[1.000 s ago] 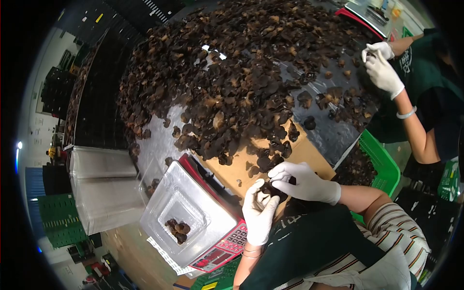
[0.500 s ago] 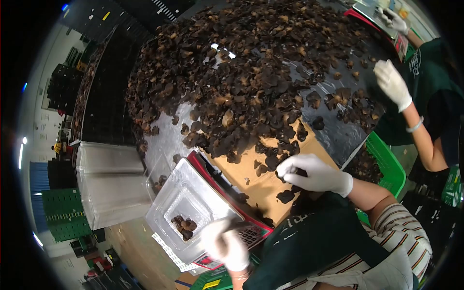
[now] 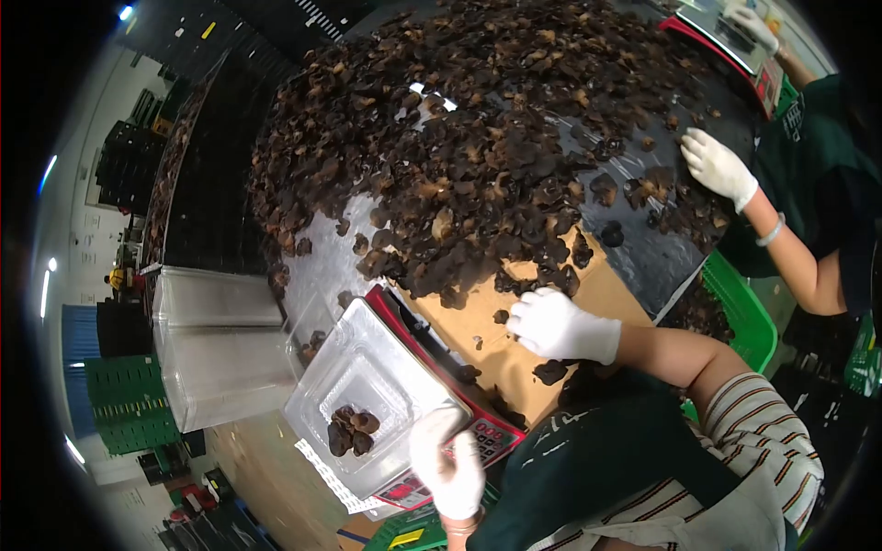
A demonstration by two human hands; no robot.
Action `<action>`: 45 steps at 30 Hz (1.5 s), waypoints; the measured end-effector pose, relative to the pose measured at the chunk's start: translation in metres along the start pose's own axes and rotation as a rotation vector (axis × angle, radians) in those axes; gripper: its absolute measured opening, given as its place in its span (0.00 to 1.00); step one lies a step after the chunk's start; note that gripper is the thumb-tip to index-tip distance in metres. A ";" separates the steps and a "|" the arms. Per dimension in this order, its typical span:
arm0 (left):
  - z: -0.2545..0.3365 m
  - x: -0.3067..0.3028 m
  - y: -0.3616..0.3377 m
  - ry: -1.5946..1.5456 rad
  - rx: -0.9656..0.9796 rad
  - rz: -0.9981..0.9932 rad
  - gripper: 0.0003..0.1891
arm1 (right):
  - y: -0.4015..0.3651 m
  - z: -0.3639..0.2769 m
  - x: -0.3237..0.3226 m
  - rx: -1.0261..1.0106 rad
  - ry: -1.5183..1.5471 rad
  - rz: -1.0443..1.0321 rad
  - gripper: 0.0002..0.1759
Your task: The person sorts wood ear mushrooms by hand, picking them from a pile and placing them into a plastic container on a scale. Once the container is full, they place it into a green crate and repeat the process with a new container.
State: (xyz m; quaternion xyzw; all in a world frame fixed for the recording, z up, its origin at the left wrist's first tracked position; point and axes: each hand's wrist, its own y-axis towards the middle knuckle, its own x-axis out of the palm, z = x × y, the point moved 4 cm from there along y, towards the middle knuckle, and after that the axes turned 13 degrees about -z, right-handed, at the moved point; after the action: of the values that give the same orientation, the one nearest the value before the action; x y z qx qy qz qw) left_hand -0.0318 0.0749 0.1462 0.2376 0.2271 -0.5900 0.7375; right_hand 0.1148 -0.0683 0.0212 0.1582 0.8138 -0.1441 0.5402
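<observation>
My left hand [image 3: 447, 466], in a white glove, is at the near corner of the scale [image 3: 418, 354]. Its thumb and fingers are apart with nothing between them. A clear plastic tray [image 3: 344, 390] lies on the scale and holds a small clump of dark brown mushroom pieces [image 3: 353, 430]. My right hand [image 3: 556, 326], also gloved, is over the cardboard sheet [image 3: 487, 354], beside the edge of the mushroom heap [image 3: 459, 165]. Its fingers are curled together, and whatever they hold is hidden. A loose dark piece [image 3: 551, 371] lies just below that hand.
Stacked clear trays [image 3: 216, 349] stand at the left beside a black crate [image 3: 207, 174]. A co-worker's gloved hand [image 3: 721, 170] is at the right; their other hand [image 3: 755, 28] is by a second scale [image 3: 726, 41]. A green basket [image 3: 749, 317] sits at the right edge.
My right hand has moved left over the cardboard, and the dark piece seen at its fingertips no longer shows. My left hand has shifted slightly right. The co-worker's nearer hand has moved left.
</observation>
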 end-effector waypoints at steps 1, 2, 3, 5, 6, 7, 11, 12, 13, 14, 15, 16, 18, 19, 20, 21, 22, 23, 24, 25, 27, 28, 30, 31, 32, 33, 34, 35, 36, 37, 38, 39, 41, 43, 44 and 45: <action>0.000 0.011 0.003 -0.012 0.014 -0.138 0.14 | -0.008 0.005 -0.002 0.011 0.067 -0.010 0.08; 0.006 0.023 0.006 -0.049 0.030 -0.224 0.15 | -0.015 0.009 -0.004 -0.005 0.153 -0.054 0.09; 0.009 0.034 0.010 -0.066 0.056 -0.281 0.16 | -0.022 0.013 -0.008 -0.017 0.238 -0.098 0.10; 0.010 0.056 0.018 -0.077 0.073 -0.371 0.19 | -0.034 0.017 -0.024 -0.039 0.426 -0.159 0.14; 0.007 0.066 0.022 -0.070 0.067 -0.404 0.21 | -0.038 0.018 -0.036 -0.011 0.409 -0.058 0.14; 0.002 0.074 0.025 -0.017 0.056 -0.459 0.25 | -0.040 0.020 -0.048 0.018 0.387 0.044 0.14; -0.004 0.097 0.053 0.213 0.121 -0.396 0.30 | -0.054 0.052 -0.055 0.326 0.109 0.353 0.21; -0.010 0.104 0.059 0.268 0.108 -0.386 0.30 | -0.057 0.054 -0.048 0.400 0.012 0.364 0.22; -0.011 0.109 0.067 0.329 0.114 -0.383 0.31 | -0.059 0.046 -0.040 0.363 -0.009 0.325 0.22; -0.012 0.114 0.074 0.390 0.116 -0.379 0.31 | -0.062 0.035 -0.029 0.323 -0.028 0.283 0.23; -0.018 0.120 0.080 0.417 0.147 -0.371 0.32 | -0.067 0.025 -0.017 0.221 0.099 0.274 0.22; -0.020 0.124 0.085 0.449 0.148 -0.359 0.33 | -0.072 0.015 -0.009 0.115 0.244 0.244 0.21; -0.021 0.132 0.094 0.519 0.147 -0.339 0.33 | -0.078 -0.005 -0.006 -0.048 0.214 0.127 0.18; -0.021 0.136 0.097 0.585 0.157 -0.319 0.32 | -0.080 -0.007 -0.009 -0.080 0.289 0.132 0.17; -0.025 0.140 0.095 0.544 0.169 -0.346 0.30 | -0.083 -0.010 -0.014 -0.112 0.363 0.138 0.16; -0.029 0.142 0.092 0.502 0.182 -0.373 0.29 | -0.082 -0.006 -0.024 -0.119 0.459 0.118 0.14; -0.028 0.143 0.091 0.459 0.197 -0.400 0.27 | -0.082 0.005 -0.028 -0.133 0.613 0.124 0.12; -0.021 0.141 0.088 0.427 0.213 -0.417 0.23 | -0.083 0.018 -0.035 -0.030 0.644 0.174 0.10; -0.024 0.141 0.081 0.366 0.221 -0.459 0.21 | -0.086 0.032 -0.043 0.074 0.674 0.225 0.09; -0.022 0.141 0.074 0.351 0.226 -0.534 0.21 | -0.088 0.051 -0.045 0.173 0.482 0.367 0.10; -0.009 0.136 0.061 0.337 0.196 -0.634 0.20 | -0.093 0.080 -0.052 0.396 0.130 0.494 0.15; -0.006 0.133 0.056 0.285 0.169 -0.671 0.20 | -0.094 0.088 -0.057 0.520 -0.025 0.482 0.20; -0.007 0.129 0.049 0.241 0.234 -0.718 0.18 | -0.094 0.102 -0.046 0.543 -0.016 0.369 0.22; -0.009 0.126 0.047 0.208 0.218 -0.713 0.18 | -0.093 0.107 -0.040 0.539 0.046 0.309 0.21; -0.010 0.123 0.046 0.175 0.202 -0.706 0.17 | -0.093 0.112 -0.036 0.532 0.106 0.248 0.19; -0.012 0.119 0.044 0.141 0.185 -0.697 0.17 | -0.096 0.116 -0.035 0.527 0.162 0.262 0.18; -0.014 0.114 0.044 0.150 0.175 -0.640 0.17 | -0.098 0.119 -0.034 0.523 0.220 0.277 0.17; -0.013 0.109 0.044 0.195 0.142 -0.555 0.18 | -0.099 0.120 -0.033 0.519 0.277 0.292 0.16; -0.012 0.104 0.043 0.240 0.108 -0.469 0.18 | -0.099 0.118 -0.038 0.513 0.389 0.344 0.16; -0.011 0.101 0.045 0.245 0.071 -0.436 0.21 | -0.100 0.114 -0.042 0.504 0.502 0.393 0.15; -0.017 0.101 0.045 0.285 0.056 -0.445 0.24 | -0.101 0.109 -0.048 0.495 0.616 0.441 0.15; -0.022 0.103 0.045 0.331 0.049 -0.442 0.26 | -0.098 0.096 -0.059 0.384 0.624 0.443 0.16; -0.030 0.110 0.044 0.365 0.034 -0.485 0.28 | -0.089 0.076 -0.055 0.255 0.701 0.271 0.19; -0.036 0.120 0.043 0.340 0.016 -0.577 0.29 | -0.086 0.058 -0.048 0.189 0.703 0.066 0.22; -0.036 0.123 0.041 0.427 0.079 -0.600 0.29 | -0.086 0.055 -0.052 0.177 0.704 0.100 0.21; -0.036 0.124 0.040 0.450 0.065 -0.599 0.29 | -0.086 0.060 -0.049 0.240 0.650 0.113 0.20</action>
State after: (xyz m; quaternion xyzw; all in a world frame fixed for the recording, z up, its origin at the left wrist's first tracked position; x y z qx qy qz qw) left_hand 0.0306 0.0099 0.0450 0.3074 0.4242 -0.7196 0.4558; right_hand 0.1473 -0.1759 0.0491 0.3030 0.9105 -0.1509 0.2375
